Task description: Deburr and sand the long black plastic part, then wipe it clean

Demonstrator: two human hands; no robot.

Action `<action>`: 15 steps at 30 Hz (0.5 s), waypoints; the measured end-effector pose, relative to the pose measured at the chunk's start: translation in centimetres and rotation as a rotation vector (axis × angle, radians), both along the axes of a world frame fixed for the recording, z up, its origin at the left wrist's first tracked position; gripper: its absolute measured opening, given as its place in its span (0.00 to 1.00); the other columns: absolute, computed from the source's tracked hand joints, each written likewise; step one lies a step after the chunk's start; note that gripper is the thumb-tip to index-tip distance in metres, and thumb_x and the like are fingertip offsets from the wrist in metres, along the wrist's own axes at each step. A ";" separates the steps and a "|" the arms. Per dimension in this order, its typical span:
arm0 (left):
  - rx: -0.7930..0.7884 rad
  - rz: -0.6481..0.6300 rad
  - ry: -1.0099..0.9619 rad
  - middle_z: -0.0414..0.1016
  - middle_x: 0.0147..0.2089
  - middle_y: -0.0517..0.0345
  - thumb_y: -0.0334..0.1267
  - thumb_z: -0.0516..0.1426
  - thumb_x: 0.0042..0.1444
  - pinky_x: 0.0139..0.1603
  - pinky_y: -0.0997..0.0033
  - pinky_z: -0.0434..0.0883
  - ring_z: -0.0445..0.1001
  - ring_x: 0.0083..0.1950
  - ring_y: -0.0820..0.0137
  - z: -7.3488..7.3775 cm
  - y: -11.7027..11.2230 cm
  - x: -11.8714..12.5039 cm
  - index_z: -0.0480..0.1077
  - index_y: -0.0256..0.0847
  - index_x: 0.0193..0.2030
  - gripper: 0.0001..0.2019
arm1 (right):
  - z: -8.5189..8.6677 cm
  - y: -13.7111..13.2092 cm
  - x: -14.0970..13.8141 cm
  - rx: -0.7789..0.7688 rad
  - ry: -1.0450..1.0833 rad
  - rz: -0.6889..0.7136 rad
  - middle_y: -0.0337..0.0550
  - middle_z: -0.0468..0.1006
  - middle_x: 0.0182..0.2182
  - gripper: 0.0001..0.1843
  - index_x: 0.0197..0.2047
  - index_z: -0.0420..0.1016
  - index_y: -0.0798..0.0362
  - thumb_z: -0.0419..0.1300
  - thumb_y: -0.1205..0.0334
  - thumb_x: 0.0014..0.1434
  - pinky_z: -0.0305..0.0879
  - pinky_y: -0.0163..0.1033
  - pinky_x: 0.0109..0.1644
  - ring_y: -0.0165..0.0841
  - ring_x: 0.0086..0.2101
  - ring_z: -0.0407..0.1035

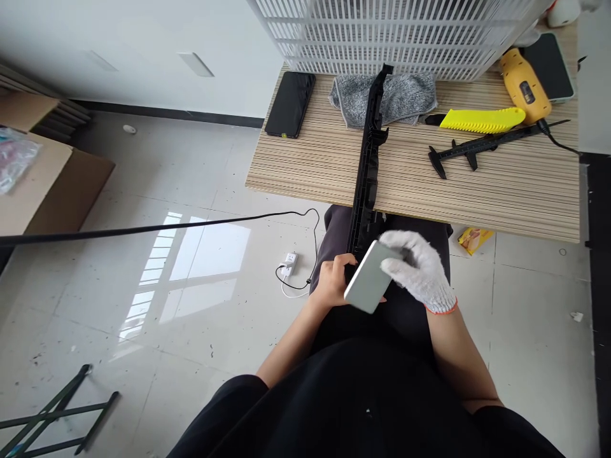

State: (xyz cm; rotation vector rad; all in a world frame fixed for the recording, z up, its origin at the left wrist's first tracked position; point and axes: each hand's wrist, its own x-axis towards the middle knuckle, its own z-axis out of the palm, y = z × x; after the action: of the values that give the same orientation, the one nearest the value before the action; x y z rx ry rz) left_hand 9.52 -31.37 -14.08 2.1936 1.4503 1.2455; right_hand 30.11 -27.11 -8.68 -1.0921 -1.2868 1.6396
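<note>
My bare left hand (333,283) is closed around the near end of a long black plastic strip (366,166). The strip slants up over the table edge, and its far end lies above a grey cloth (403,100). A white knitted glove with an orange cuff covers my right hand (420,270). Between its thumb and fingers is a flat, pale grey-green rectangular block (373,280), tilted over the strip's near end and partly hiding my left hand. Whether the block touches the strip, I cannot tell.
On the wood-grain table (305,166) lie a black phone (290,104), a yellow utility knife (482,119), black calipers (477,152) and a yellow corded tool (525,86). A white slatted crate (382,38) stands behind. A charger with cables (289,262) is on the floor.
</note>
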 end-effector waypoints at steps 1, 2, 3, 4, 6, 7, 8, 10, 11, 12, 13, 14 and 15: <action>0.002 0.003 0.014 0.75 0.35 0.63 0.57 0.69 0.46 0.25 0.70 0.65 0.73 0.23 0.72 -0.1 0.0 0.0 0.61 0.45 0.49 0.31 | -0.1 0.0 0.0 0.043 0.012 0.103 0.42 0.81 0.42 0.18 0.49 0.82 0.45 0.74 0.55 0.56 0.75 0.35 0.30 0.30 0.32 0.75; 0.007 -0.003 0.022 0.75 0.35 0.63 0.56 0.69 0.47 0.25 0.70 0.65 0.74 0.24 0.71 -0.1 0.0 -0.1 0.61 0.45 0.49 0.31 | -0.1 0.1 0.1 0.090 0.028 0.180 0.43 0.81 0.43 0.15 0.47 0.83 0.46 0.75 0.56 0.56 0.77 0.36 0.32 0.32 0.35 0.76; 0.014 -0.012 0.019 0.76 0.35 0.62 0.56 0.68 0.48 0.25 0.70 0.66 0.75 0.24 0.71 -0.2 0.1 -0.1 0.60 0.45 0.50 0.31 | -0.1 0.1 0.1 0.134 0.049 0.205 0.43 0.81 0.42 0.12 0.45 0.84 0.46 0.74 0.58 0.57 0.77 0.37 0.32 0.33 0.36 0.76; 0.025 -0.023 0.008 0.76 0.35 0.62 0.57 0.68 0.47 0.25 0.70 0.66 0.75 0.24 0.70 -0.4 0.1 -0.1 0.60 0.45 0.50 0.31 | -0.1 0.1 0.1 0.169 0.070 0.170 0.43 0.81 0.41 0.10 0.44 0.85 0.45 0.73 0.59 0.58 0.76 0.37 0.31 0.33 0.36 0.76; 0.039 -0.040 -0.014 0.77 0.36 0.61 0.58 0.68 0.46 0.25 0.69 0.67 0.76 0.25 0.69 -0.7 0.2 -0.2 0.60 0.44 0.51 0.34 | -0.1 0.1 0.2 0.222 0.100 -0.002 0.43 0.80 0.41 0.06 0.43 0.86 0.42 0.70 0.61 0.61 0.75 0.37 0.30 0.32 0.35 0.76; 0.041 -0.045 -0.017 0.77 0.36 0.61 0.59 0.68 0.45 0.26 0.69 0.68 0.76 0.25 0.69 -0.8 0.2 -0.2 0.60 0.44 0.51 0.34 | -0.1 0.0 0.2 0.232 0.098 -0.063 0.42 0.79 0.41 0.05 0.41 0.85 0.42 0.69 0.62 0.62 0.75 0.37 0.30 0.32 0.35 0.76; 0.036 -0.044 -0.012 0.77 0.36 0.61 0.59 0.68 0.45 0.26 0.69 0.68 0.76 0.25 0.68 -0.9 0.2 -0.3 0.59 0.45 0.51 0.35 | -0.1 0.0 0.2 0.234 0.089 -0.074 0.43 0.79 0.40 0.04 0.40 0.85 0.42 0.69 0.62 0.62 0.76 0.38 0.30 0.32 0.34 0.76; 0.016 -0.031 0.006 0.76 0.36 0.61 0.59 0.67 0.45 0.27 0.68 0.68 0.77 0.26 0.68 -1.0 0.1 -0.3 0.60 0.45 0.51 0.33 | -0.2 0.0 0.2 0.217 0.065 0.057 0.43 0.79 0.40 0.03 0.39 0.85 0.44 0.69 0.61 0.62 0.76 0.39 0.30 0.32 0.33 0.76; 0.006 -0.022 0.015 0.76 0.36 0.62 0.59 0.67 0.46 0.27 0.68 0.68 0.77 0.27 0.68 -0.9 0.0 -0.3 0.60 0.45 0.50 0.33 | -0.2 0.0 0.1 0.210 0.054 0.126 0.43 0.79 0.40 0.02 0.39 0.85 0.44 0.69 0.60 0.62 0.76 0.39 0.30 0.33 0.33 0.76; 0.000 -0.013 0.018 0.76 0.36 0.62 0.58 0.68 0.45 0.27 0.68 0.68 0.77 0.27 0.68 -0.8 0.0 -0.2 0.60 0.45 0.50 0.33 | -0.3 -0.1 0.1 0.212 0.041 0.149 0.43 0.79 0.40 0.02 0.39 0.84 0.45 0.69 0.60 0.62 0.76 0.39 0.31 0.33 0.34 0.77; -0.003 -0.006 0.017 0.76 0.36 0.62 0.58 0.69 0.44 0.27 0.69 0.68 0.77 0.27 0.68 -0.7 -0.1 -0.2 0.60 0.45 0.50 0.34 | -0.3 -0.1 0.1 0.226 0.028 0.114 0.43 0.79 0.40 0.02 0.39 0.84 0.45 0.69 0.60 0.62 0.77 0.40 0.34 0.34 0.36 0.77; -0.002 0.001 0.011 0.75 0.36 0.62 0.58 0.70 0.43 0.27 0.69 0.67 0.76 0.26 0.69 -0.5 -0.1 -0.1 0.60 0.45 0.50 0.35 | -0.4 -0.1 0.1 0.243 0.013 0.025 0.43 0.79 0.41 0.02 0.40 0.83 0.45 0.69 0.60 0.63 0.77 0.41 0.37 0.35 0.38 0.78; -0.003 0.006 0.004 0.75 0.36 0.62 0.57 0.71 0.42 0.27 0.69 0.67 0.76 0.26 0.69 -0.4 -0.1 -0.1 0.60 0.45 0.50 0.36 | -0.4 -0.1 0.1 0.256 0.002 -0.076 0.43 0.79 0.42 0.02 0.41 0.83 0.44 0.68 0.60 0.63 0.77 0.42 0.39 0.36 0.40 0.77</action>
State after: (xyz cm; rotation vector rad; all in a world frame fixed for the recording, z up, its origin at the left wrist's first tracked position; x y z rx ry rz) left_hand 9.44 -31.48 -14.45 2.1925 1.4603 1.2404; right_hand 30.21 -27.18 -9.06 -0.9704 -1.3928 1.3754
